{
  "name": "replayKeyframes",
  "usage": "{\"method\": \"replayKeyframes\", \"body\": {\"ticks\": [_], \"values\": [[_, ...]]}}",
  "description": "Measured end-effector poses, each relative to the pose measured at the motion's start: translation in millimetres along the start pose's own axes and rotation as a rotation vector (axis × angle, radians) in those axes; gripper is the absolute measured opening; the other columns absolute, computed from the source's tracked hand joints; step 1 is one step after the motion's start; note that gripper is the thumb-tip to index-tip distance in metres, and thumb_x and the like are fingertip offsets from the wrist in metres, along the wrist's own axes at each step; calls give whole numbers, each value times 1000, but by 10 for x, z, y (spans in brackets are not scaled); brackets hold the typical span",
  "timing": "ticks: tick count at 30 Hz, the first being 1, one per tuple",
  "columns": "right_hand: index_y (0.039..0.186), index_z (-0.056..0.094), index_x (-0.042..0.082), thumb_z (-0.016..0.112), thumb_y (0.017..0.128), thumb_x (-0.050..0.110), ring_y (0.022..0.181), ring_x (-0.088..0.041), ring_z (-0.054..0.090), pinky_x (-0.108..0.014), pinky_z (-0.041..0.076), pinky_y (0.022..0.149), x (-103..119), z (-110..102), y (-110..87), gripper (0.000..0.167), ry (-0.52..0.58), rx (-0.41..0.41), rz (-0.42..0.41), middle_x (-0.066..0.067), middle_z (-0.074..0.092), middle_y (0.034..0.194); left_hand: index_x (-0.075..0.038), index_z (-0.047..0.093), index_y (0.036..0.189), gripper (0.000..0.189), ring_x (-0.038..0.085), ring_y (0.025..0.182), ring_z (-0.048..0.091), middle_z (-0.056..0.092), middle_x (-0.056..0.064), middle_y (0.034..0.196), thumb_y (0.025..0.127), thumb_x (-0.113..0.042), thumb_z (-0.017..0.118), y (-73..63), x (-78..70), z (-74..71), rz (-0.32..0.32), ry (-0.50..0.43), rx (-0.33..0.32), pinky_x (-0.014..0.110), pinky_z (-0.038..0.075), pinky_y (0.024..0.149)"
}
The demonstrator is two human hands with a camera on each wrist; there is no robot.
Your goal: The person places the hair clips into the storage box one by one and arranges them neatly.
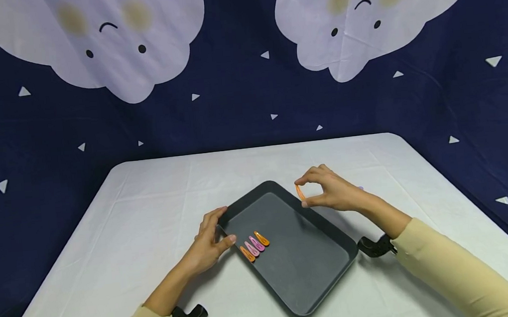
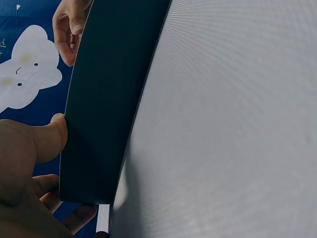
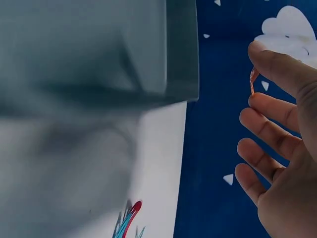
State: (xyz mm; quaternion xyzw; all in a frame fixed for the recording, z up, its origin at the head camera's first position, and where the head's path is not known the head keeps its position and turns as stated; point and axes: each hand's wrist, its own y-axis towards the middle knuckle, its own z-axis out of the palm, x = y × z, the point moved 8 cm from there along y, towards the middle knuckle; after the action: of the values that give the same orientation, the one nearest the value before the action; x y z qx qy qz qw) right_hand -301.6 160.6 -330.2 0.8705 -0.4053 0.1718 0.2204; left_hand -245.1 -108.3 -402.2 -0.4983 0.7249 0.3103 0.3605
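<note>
In the head view a dark grey baking tray (image 1: pixel 310 254) lies at an angle on the table. Four-sided and shallow, it holds several snap hair clips (image 1: pixel 256 244), orange and pink, in a slanting row by its left wall. My left hand (image 1: pixel 208 240) grips the tray's left corner, thumb over the rim and fingers along the outside. Above the tray's right rim, my right hand (image 1: pixel 331 190) pinches an orange hair clip (image 1: pixel 300 192) between thumb and index finger. The right wrist view shows this clip (image 3: pixel 253 82) edge-on, the other fingers spread loosely.
Red and blue hair clips (image 3: pixel 130 218) lie on the white tablecloth under my right wrist. A bit of purple (image 1: pixel 360 188) peeks out behind that hand. Beyond the table (image 1: pixel 157 187) hangs a dark blue curtain (image 1: pixel 241 119) with clouds and triangles.
</note>
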Motion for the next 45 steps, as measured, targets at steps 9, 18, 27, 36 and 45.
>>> {"method": "replayKeyframes", "body": {"ticks": [9,18,27,36,45], "values": [[121,63,15,79,75,29,107,-16,43,-40,40,92,230,137,150,50,3,46,-41,2,60,118,-13,23,149,71,35,144,10,20,11,152,90,-20,63,-8,13,-2,-3,-5,-1,76,-2,101],[121,63,14,78,76,31,107,-15,43,-39,41,92,366,375,238,50,-19,93,-94,3,58,117,-12,23,149,71,34,144,10,19,11,152,90,-20,63,-8,-2,-11,-4,-7,3,76,-2,102],[121,63,13,77,77,31,106,-14,43,-38,41,92,405,624,288,50,-40,196,-104,4,57,119,-12,24,149,71,35,144,11,20,11,152,90,-18,63,-14,-10,-12,1,-7,0,76,-1,102],[122,63,17,76,78,35,108,-15,42,-38,39,95,433,797,289,49,-67,263,-122,5,57,119,-11,24,149,71,35,144,11,20,11,151,90,-18,63,-14,-15,-17,0,-12,2,77,-2,101],[120,64,17,76,77,35,104,-15,44,-36,38,91,475,916,294,48,-87,292,-192,4,59,115,-12,24,149,71,35,144,11,20,11,152,90,-18,63,-19,-15,-16,-4,-6,-1,76,-1,102]]}}
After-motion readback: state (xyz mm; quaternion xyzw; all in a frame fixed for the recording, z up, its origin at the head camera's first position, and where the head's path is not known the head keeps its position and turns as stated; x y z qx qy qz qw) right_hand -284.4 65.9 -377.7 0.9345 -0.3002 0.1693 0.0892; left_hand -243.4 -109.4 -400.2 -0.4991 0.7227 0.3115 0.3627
